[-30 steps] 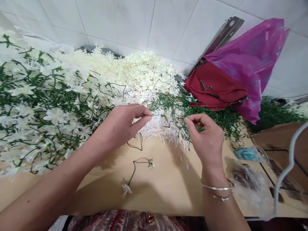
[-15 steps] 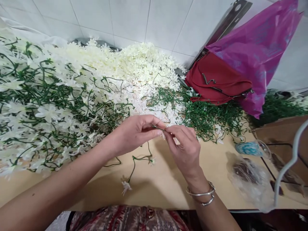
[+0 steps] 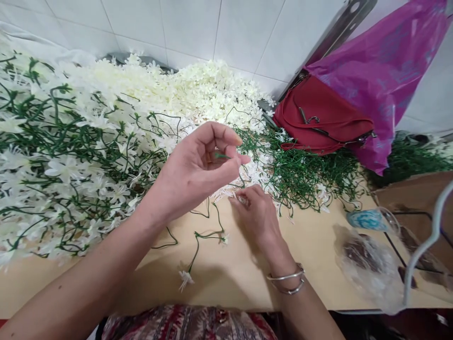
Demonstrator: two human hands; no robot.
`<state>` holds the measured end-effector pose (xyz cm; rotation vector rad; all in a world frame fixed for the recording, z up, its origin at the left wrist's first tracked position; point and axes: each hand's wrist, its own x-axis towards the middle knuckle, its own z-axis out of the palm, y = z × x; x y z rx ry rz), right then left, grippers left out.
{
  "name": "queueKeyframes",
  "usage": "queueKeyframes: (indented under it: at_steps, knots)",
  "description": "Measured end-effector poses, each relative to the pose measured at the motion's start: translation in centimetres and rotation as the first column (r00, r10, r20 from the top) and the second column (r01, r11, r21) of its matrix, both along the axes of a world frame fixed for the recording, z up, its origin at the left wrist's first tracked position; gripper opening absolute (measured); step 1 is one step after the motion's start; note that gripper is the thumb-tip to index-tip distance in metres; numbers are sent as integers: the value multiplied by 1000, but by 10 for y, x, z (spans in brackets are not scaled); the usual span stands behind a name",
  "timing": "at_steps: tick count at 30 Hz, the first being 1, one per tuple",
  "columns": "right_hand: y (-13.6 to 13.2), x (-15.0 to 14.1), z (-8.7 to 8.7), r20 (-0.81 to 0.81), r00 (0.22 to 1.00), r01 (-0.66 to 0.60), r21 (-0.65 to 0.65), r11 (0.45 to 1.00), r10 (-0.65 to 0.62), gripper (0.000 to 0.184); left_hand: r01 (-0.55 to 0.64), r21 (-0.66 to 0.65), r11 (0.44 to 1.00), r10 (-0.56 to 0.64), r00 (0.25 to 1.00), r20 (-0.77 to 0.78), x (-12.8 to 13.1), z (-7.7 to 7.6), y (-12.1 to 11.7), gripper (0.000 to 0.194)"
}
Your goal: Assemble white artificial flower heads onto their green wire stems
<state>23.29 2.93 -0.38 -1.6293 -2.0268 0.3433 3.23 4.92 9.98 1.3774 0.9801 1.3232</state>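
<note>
My left hand (image 3: 193,177) is raised over the middle of the table, its fingers curled around a green artificial flower stem (image 3: 221,155). Part of that stem hides inside the palm. Lower and to the right, my right hand (image 3: 260,215) has its thumb and fingers pinched together at the front edge of a pile of thin white stamens (image 3: 258,174). Whatever lies between those fingertips is too small to make out. On the tabletop below both hands lies a bent green stem (image 3: 196,250) with a white stamen tuft (image 3: 185,279) at its lower end.
Assembled white flowers (image 3: 67,170) heap up on the left. Cream petals (image 3: 212,89) are piled along the tiled wall, and green stems (image 3: 307,177) at right. A red bag (image 3: 322,113), purple plastic bag (image 3: 389,71), clear plastic bag (image 3: 371,269) and cardboard box (image 3: 417,193) stand rightward.
The hands came together at a green stem, then parted. My left hand rose with the stem, while my right hand moved down to the front edge of the stamens.
</note>
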Motion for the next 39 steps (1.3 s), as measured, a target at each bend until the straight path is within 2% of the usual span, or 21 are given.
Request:
queueKeyframes:
  at_steps: [2, 4, 7, 9, 12, 14, 17, 20, 24, 33, 36, 39]
  knots:
    - [1, -4, -5, 98, 995, -6, 23, 1000, 4, 12, 35, 3, 999, -35, 999, 22, 3, -2, 5, 19]
    - [1, -4, -6, 119, 993, 7, 37, 999, -11, 16, 100, -2, 995, -100, 995, -8, 4, -10, 10, 24]
    - [3, 5, -1, -3, 998, 60, 31, 998, -60, 15, 172, -11, 985, -172, 973, -154, 3, -24, 18, 9]
    - [4, 12, 10, -138, 987, 86, 32, 996, -80, 14, 165, 32, 986, -152, 957, -248, 2, -28, 21, 1]
    - [8, 20, 44, -250, 967, 83, 112, 990, -53, 14, 135, 180, 974, -63, 930, -362, 0, -20, 26, 8]
    - [12, 21, 78, -196, 980, 68, 209, 975, -27, 7, 131, 274, 953, -2, 905, -426, 1, -10, 30, 13]
    - [16, 18, 129, -92, 992, -59, 299, 952, 90, 8, 143, 344, 928, 42, 877, -478, 3, 4, 36, 15]
    - [17, 11, 159, -30, 993, -98, 350, 932, 116, 11, 130, 342, 931, 52, 879, -474, 2, 10, 40, 14]
    - [19, 6, 164, -15, 996, -80, 362, 929, 91, 13, 69, 278, 958, 63, 896, -440, -7, 11, 43, 14]
    - [21, 15, 159, -12, 997, -66, 301, 951, 73, 11, 104, 139, 985, -42, 920, -389, -8, 12, 38, 15]
    - [22, 23, 159, -43, 998, -31, 314, 949, 46, 9, 92, 126, 988, -34, 916, -400, -9, 12, 36, 16]
    - [22, 33, 160, -76, 997, 23, 354, 935, 4, 9, 19, 128, 992, 35, 913, -407, -7, 3, 41, 18]
